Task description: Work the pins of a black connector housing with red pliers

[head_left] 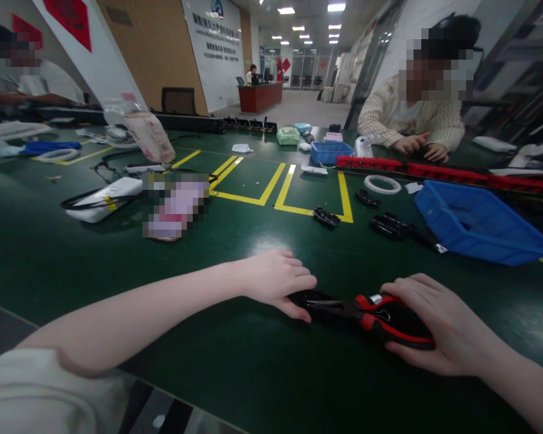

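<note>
My right hand (428, 322) is wrapped around the red and black handles of a pair of pliers (371, 313) lying low over the green table (253, 374). The pliers' dark jaws point left toward my left hand (278, 280). My left hand has its fingers curled together at the jaw tips, pinching a small dark part (301, 298) that I cannot make out. Both hands rest near the table's front edge.
A blue bin (479, 226) lies tilted at the right, with black parts (391, 226) beside it. Yellow tape lines (294, 196), a white tape ring (382, 184), a white box (104, 199) and a bottle (147, 129) sit further back. A person in a striped shirt (416, 117) works across the table.
</note>
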A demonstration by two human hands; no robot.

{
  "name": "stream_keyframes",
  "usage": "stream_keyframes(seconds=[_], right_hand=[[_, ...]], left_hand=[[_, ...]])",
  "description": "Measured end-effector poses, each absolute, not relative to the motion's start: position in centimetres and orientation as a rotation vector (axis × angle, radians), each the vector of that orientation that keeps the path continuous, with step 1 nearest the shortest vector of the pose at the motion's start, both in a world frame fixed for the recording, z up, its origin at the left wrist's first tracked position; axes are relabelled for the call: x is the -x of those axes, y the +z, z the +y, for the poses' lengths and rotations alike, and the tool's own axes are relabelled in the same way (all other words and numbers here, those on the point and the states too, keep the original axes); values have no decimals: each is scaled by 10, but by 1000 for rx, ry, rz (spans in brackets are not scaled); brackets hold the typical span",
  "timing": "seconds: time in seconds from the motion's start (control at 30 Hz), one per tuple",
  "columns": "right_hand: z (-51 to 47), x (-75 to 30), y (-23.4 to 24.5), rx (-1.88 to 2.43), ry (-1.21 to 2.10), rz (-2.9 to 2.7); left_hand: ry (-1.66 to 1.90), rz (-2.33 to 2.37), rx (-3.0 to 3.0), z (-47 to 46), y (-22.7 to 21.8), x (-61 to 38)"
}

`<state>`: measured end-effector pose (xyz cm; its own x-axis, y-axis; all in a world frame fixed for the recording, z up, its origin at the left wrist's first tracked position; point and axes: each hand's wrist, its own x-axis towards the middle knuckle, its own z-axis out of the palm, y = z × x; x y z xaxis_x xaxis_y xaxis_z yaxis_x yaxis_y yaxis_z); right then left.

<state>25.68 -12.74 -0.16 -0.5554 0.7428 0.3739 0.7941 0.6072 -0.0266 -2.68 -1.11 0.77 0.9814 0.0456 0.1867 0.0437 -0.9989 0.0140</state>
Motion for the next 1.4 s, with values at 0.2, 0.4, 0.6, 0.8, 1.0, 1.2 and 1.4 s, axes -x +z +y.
stream_keyframes(seconds=[0.2,0.4,0.6,0.8,1.0,1.2,1.4], right_hand=[[-132,-261,-9,1290,-254,-2532],[-134,-262,-10,1252,-338,-2556],[-137,-262,-5,1300,-330,-2555],[-134,-267,4,1185,-452,-2590],[-138,-262,-1,1328,-298,-2514],[-138,-253,-3,1378,-101,-2459],[-135,-254,2,1360,-119,-2464]], left_hand=[[261,77,-3124,-12,10,27],[286,69,-3122,-12,9,27],[280,78,-3096,-12,9,27],[83,224,-3052,-15,12,25],[15,274,-3073,-17,14,24],[30,249,-3083,-15,13,26],[43,226,-3102,-15,11,26]])
